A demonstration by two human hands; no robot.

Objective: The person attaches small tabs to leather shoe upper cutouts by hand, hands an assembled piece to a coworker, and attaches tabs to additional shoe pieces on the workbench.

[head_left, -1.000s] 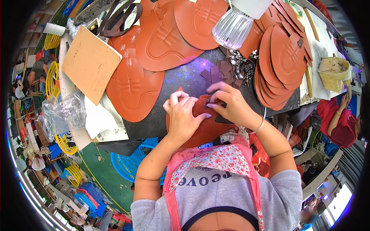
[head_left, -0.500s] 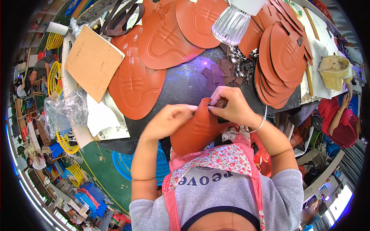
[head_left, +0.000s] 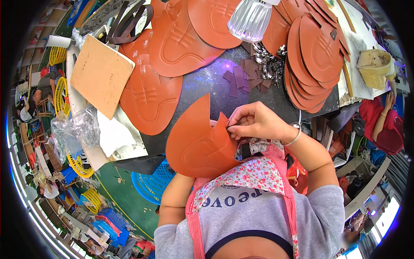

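A reddish-brown leather piece (head_left: 194, 142), embossed with curved lines like a shoe upper, is held bent above my lap. My left hand (head_left: 213, 123) supports it from behind. Most of that hand is hidden, with only a bit of finger showing in the notch at the top. At the notch's right-hand edge, my right hand (head_left: 258, 123) pinches a small dark piece (head_left: 228, 127) between thumb and forefinger, against the leather.
Matching leather pieces lie spread at the left (head_left: 151, 99) and stacked at the right (head_left: 315, 64). Dark small patches (head_left: 246, 77) and shiny metal bits (head_left: 269, 64) lie between them. A lamp (head_left: 250, 21) hangs over the table. A tan board (head_left: 101, 75) rests at the left.
The leather piece has swung open, its left flap now spread upward. My left hand has moved from its upper edge to behind it. My right hand has shifted slightly down and left.
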